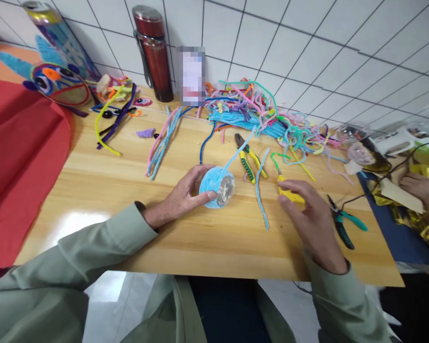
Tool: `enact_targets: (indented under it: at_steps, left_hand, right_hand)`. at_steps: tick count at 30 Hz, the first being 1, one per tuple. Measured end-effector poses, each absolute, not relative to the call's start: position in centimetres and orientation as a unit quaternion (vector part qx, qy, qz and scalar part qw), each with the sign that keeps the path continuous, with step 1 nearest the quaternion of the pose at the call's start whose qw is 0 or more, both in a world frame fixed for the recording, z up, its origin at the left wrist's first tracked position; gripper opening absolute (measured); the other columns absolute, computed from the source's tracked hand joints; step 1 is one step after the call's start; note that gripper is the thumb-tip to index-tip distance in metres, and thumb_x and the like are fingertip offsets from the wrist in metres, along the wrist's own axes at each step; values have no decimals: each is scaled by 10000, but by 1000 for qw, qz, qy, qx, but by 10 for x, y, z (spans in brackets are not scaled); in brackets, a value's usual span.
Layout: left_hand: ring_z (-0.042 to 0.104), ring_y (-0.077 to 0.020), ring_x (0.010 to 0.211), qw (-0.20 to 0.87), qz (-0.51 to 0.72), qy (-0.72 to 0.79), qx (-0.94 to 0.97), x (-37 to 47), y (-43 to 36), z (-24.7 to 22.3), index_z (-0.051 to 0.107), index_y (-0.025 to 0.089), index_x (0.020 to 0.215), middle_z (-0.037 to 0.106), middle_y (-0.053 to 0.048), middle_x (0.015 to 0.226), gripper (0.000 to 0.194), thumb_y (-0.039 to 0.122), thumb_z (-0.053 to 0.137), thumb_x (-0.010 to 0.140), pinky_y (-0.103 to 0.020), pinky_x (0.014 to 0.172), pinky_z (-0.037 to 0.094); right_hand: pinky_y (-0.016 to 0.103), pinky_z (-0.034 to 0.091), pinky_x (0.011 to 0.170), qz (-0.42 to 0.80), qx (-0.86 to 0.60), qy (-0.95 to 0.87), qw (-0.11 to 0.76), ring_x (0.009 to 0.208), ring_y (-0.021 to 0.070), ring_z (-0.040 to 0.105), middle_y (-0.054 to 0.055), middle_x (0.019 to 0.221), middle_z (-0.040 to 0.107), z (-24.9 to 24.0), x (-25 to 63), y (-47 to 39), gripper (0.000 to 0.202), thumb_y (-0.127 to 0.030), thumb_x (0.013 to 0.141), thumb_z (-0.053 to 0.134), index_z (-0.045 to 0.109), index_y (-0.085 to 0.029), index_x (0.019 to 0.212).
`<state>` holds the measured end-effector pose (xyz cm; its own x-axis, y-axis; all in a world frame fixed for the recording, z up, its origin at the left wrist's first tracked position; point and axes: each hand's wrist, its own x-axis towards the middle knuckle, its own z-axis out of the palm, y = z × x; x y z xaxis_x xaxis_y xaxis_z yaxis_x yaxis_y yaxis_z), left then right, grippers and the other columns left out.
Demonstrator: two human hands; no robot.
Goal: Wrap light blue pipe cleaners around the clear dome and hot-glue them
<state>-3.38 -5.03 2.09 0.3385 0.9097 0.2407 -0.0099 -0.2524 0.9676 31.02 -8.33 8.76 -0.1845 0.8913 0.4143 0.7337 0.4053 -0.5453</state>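
Note:
My left hand (189, 193) is closed round a clear round container (226, 190) wrapped in light blue pipe cleaner (210, 186), one end of which sticks up to the right. At the yellow glue gun (291, 194), my right hand (305, 207) has thumb and fingers on either side of its body; a green strand (276, 159) is at its nozzle. A loose light blue pipe cleaner (260, 195) lies between the hands. Yellow-green pliers (249, 159) rest behind it.
Along the tiled wall are a red thermos (157, 62), a phone (192, 78) and a heap of pipe cleaners (250, 112). Teal pliers (343, 221) lie right, red fabric (21, 157) left. Another person's hand (420, 188) is at the right edge, near gold foil.

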Motion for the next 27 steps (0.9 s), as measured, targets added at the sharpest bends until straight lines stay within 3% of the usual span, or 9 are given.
enact_targets:
  at_steps: [7,17,27]
  left_hand:
    - [658,-342,1388,461,461,337,680,-35,-51,17,590,248,1494,649,-151,1492,679,533,850,936,-534,1210,541]
    - [660,-322,1370,449,465,322,692,-32,-51,19,574,242,1477,655,-153,1454,652,566,811,962,-517,1202,548]
    - [677,-295,1330,470,463,326,677,-29,-52,27,553,213,1455,665,-150,1424,631,575,776,989,-471,1180,560]
  right_hand:
    - [528,616,1102,211,-441,-793,365,1250,297,737,87,1289,792,74,219,-65,243,-366,1075,678,725,-309,1306]
    - [563,635,1076,212,-417,-804,367,1321,334,691,138,1402,708,56,215,-73,385,-430,1057,698,651,-295,1414]
    - [524,658,1014,186,-396,-811,389,1294,330,681,163,1408,676,47,211,-68,461,-463,1026,735,628,-255,1424]
